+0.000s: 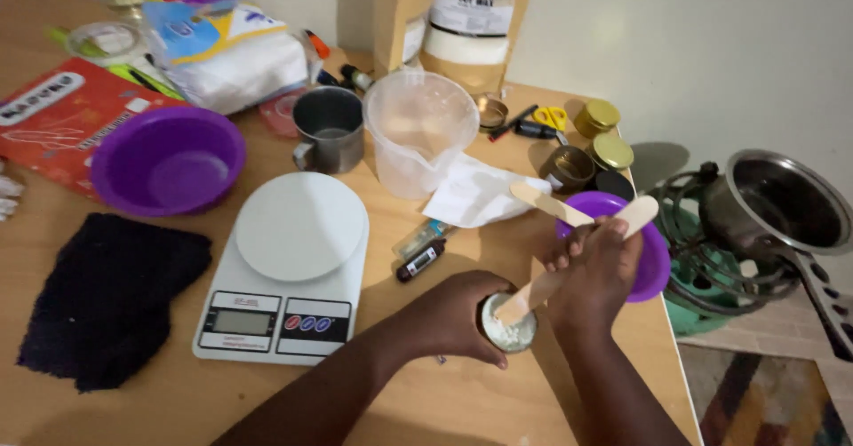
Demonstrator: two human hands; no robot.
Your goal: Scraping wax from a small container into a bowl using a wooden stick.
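The left hand (462,317) wraps around a small tin (508,323) of white material standing near the front right of the worktop (444,410). The right hand (597,273) is closed on a wooden stick (569,273) whose lower end dips into the tin; a second wooden stick (551,204) lies across the small purple bowl (653,259) just behind that hand. Left of the tin sits a white digital scale (289,268), and between them lies a probe thermometer (420,259). Further back stand a clear plastic jug (418,131), a metal mug (327,128) and a large purple bowl (167,160) resting on a flat red package (53,117). At the rear, against the wall, is a tall brown paper bag (471,19) with a white label. Gold-lidded tins (604,135) cluster at the right edge.
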